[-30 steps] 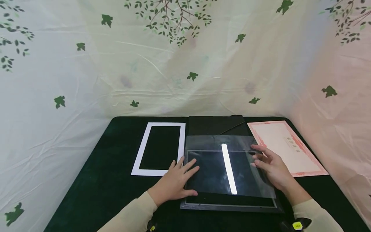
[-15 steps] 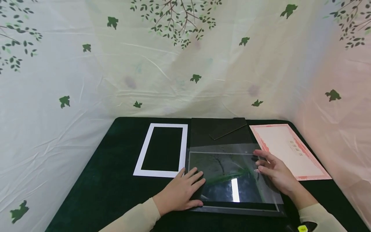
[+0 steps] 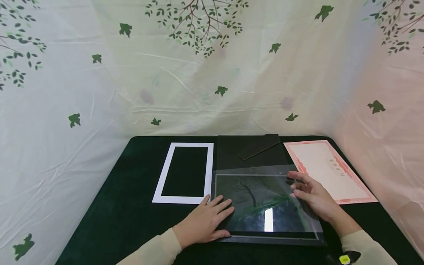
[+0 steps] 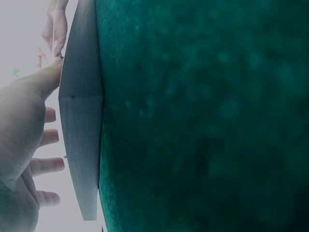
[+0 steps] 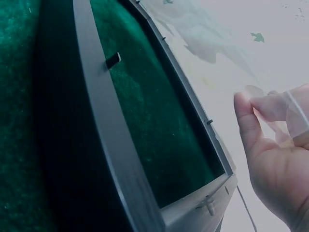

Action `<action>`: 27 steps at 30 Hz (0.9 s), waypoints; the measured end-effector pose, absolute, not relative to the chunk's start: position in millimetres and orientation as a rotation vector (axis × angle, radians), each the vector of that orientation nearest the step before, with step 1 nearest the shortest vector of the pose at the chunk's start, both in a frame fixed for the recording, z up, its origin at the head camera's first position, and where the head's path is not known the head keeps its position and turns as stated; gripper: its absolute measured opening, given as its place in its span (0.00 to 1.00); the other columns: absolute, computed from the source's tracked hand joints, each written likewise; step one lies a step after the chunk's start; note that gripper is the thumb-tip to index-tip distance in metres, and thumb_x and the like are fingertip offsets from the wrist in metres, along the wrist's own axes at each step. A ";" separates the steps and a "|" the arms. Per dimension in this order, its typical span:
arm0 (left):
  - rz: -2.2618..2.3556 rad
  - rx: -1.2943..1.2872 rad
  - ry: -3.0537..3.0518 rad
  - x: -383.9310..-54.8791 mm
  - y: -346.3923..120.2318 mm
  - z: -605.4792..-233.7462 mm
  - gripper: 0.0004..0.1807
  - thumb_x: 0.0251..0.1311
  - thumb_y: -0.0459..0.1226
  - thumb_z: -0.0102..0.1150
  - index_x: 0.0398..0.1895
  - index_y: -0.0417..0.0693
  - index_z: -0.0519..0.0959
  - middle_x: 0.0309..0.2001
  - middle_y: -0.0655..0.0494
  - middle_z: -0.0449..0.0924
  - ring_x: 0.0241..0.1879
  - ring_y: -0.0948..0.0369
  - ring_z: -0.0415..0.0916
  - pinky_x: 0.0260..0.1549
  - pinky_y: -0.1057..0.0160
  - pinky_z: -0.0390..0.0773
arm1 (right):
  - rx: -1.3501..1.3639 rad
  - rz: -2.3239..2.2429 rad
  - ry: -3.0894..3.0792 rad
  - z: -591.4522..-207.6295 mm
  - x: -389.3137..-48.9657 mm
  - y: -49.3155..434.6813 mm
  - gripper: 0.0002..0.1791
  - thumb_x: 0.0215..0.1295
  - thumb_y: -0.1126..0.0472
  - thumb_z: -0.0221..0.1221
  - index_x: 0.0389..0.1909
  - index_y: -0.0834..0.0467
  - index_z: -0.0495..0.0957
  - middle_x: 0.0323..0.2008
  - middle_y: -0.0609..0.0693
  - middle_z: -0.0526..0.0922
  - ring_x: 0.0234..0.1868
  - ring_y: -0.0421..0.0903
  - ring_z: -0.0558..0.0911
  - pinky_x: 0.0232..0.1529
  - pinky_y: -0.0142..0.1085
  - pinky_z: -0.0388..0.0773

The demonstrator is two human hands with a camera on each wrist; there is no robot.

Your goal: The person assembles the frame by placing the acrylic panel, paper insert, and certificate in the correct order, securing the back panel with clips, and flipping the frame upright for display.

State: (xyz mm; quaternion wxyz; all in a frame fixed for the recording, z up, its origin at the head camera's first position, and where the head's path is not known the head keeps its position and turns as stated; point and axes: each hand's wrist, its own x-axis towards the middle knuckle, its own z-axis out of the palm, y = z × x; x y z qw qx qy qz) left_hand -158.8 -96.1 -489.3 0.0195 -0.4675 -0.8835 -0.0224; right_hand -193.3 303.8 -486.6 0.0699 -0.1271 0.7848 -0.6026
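A clear plastic sheet (image 3: 251, 217) lies over the dark picture frame (image 3: 271, 240), overlapping most of it in the head view and mirroring branch patterns. My right hand (image 3: 313, 195) pinches the sheet's right edge between thumb and fingers; the right wrist view shows this hand (image 5: 280, 154) above the frame's side (image 5: 108, 130). With fingers spread and straight, my left hand (image 3: 207, 222) rests at the frame's left edge. In the left wrist view that hand (image 4: 24, 145) stands beside the frame's outer corner (image 4: 79, 125). Small metal tabs, such as this tab (image 5: 114, 60), stick up from the frame.
On the left lies a white mat border (image 3: 165, 199). Behind the frame is a black backing board (image 3: 245, 149) with a slanted stand flap. A pink-bordered paper sheet (image 3: 318, 158) lies to the right. Dark green cloth (image 3: 122, 206) covers the table; a patterned curtain (image 3: 185, 84) surrounds it.
The clear sheet has come nearer the person and lower over the frame, with my right hand still pinching it. My left hand has also shifted nearer along the frame's left side.
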 end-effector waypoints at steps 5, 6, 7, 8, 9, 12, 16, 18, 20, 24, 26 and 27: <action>-0.037 -1.480 -2.751 -161.0 -97.2 -487.6 0.39 0.66 0.66 0.34 0.74 0.57 0.58 0.74 0.55 0.54 0.71 0.50 0.53 0.60 0.38 0.63 | -0.375 -1.798 2.388 -484.7 -192.1 306.4 0.32 0.69 0.68 0.55 0.71 0.59 0.57 0.68 0.59 0.59 0.55 0.58 0.69 0.47 0.32 0.78; -0.035 -1.484 -2.749 -161.3 -96.9 -487.1 0.39 0.66 0.66 0.35 0.74 0.57 0.58 0.74 0.55 0.54 0.71 0.50 0.53 0.60 0.38 0.63 | -0.373 -1.800 2.394 -484.5 -192.0 306.6 0.32 0.68 0.68 0.55 0.71 0.59 0.57 0.68 0.58 0.59 0.55 0.57 0.69 0.46 0.32 0.79; -0.032 -1.487 -2.746 -161.5 -96.5 -486.6 0.38 0.66 0.65 0.35 0.74 0.57 0.59 0.74 0.55 0.54 0.72 0.50 0.53 0.60 0.38 0.63 | -0.369 -1.803 2.397 -484.5 -192.1 306.7 0.32 0.68 0.68 0.55 0.71 0.59 0.57 0.68 0.58 0.59 0.54 0.56 0.70 0.46 0.33 0.79; -0.030 -1.492 -2.745 -161.6 -96.3 -486.2 0.38 0.66 0.65 0.36 0.74 0.57 0.59 0.74 0.55 0.55 0.72 0.50 0.53 0.60 0.38 0.62 | -0.364 -1.806 2.399 -484.7 -192.1 306.6 0.32 0.68 0.68 0.55 0.71 0.59 0.57 0.68 0.58 0.59 0.54 0.54 0.70 0.46 0.33 0.79; -0.026 -1.498 -2.743 -161.7 -96.2 -486.1 0.38 0.67 0.65 0.36 0.73 0.57 0.59 0.74 0.55 0.55 0.72 0.50 0.53 0.60 0.38 0.62 | -0.358 -1.803 2.403 -485.3 -192.1 306.4 0.32 0.68 0.68 0.56 0.71 0.59 0.57 0.67 0.58 0.59 0.53 0.53 0.70 0.45 0.33 0.80; -0.009 -1.510 -2.742 -161.1 -96.7 -485.9 0.37 0.66 0.64 0.37 0.73 0.57 0.60 0.74 0.53 0.54 0.71 0.50 0.53 0.60 0.39 0.63 | -0.341 -1.798 2.393 -487.3 -191.6 305.9 0.33 0.67 0.66 0.57 0.71 0.60 0.56 0.67 0.58 0.59 0.53 0.51 0.71 0.46 0.33 0.79; -0.006 -1.511 -2.738 -160.7 -98.2 -485.2 0.37 0.66 0.64 0.39 0.73 0.57 0.60 0.74 0.51 0.54 0.71 0.49 0.54 0.59 0.39 0.65 | -0.319 -1.839 2.337 -488.7 -190.2 306.4 0.34 0.68 0.67 0.56 0.72 0.60 0.55 0.68 0.58 0.59 0.55 0.55 0.70 0.47 0.32 0.78; -0.023 -1.505 -2.739 -160.3 -98.4 -484.7 0.37 0.66 0.63 0.40 0.73 0.56 0.60 0.74 0.50 0.54 0.71 0.49 0.53 0.58 0.39 0.65 | -0.307 -1.884 2.286 -488.3 -189.9 306.8 0.33 0.69 0.67 0.55 0.72 0.60 0.54 0.68 0.56 0.58 0.57 0.55 0.69 0.48 0.32 0.78; -0.049 -1.500 -2.748 -159.7 -98.7 -484.4 0.38 0.66 0.63 0.41 0.73 0.56 0.59 0.74 0.50 0.53 0.71 0.49 0.53 0.58 0.38 0.65 | -0.290 -1.933 2.226 -487.5 -189.6 306.9 0.33 0.70 0.67 0.54 0.72 0.59 0.53 0.68 0.54 0.58 0.58 0.54 0.69 0.49 0.32 0.78; -0.083 -1.498 -2.764 -157.1 -99.3 -483.8 0.38 0.66 0.63 0.41 0.74 0.55 0.58 0.74 0.50 0.53 0.71 0.49 0.52 0.58 0.38 0.65 | -0.278 -1.972 2.156 -486.9 -189.2 307.3 0.34 0.70 0.66 0.54 0.73 0.60 0.51 0.68 0.56 0.57 0.57 0.50 0.71 0.50 0.33 0.77; -0.072 -1.508 -2.768 -155.4 -99.4 -483.4 0.38 0.66 0.63 0.40 0.74 0.56 0.57 0.74 0.51 0.53 0.72 0.50 0.52 0.59 0.39 0.65 | -0.281 -1.975 2.133 -487.1 -188.9 308.1 0.34 0.70 0.67 0.54 0.73 0.61 0.51 0.68 0.59 0.56 0.56 0.49 0.72 0.50 0.33 0.77; -0.064 -1.517 -2.768 -154.6 -99.2 -483.0 0.38 0.67 0.63 0.39 0.74 0.56 0.57 0.74 0.51 0.53 0.72 0.50 0.52 0.59 0.40 0.65 | -0.286 -1.976 2.123 -487.4 -188.8 308.7 0.35 0.70 0.68 0.54 0.73 0.61 0.50 0.68 0.61 0.55 0.55 0.48 0.72 0.50 0.33 0.78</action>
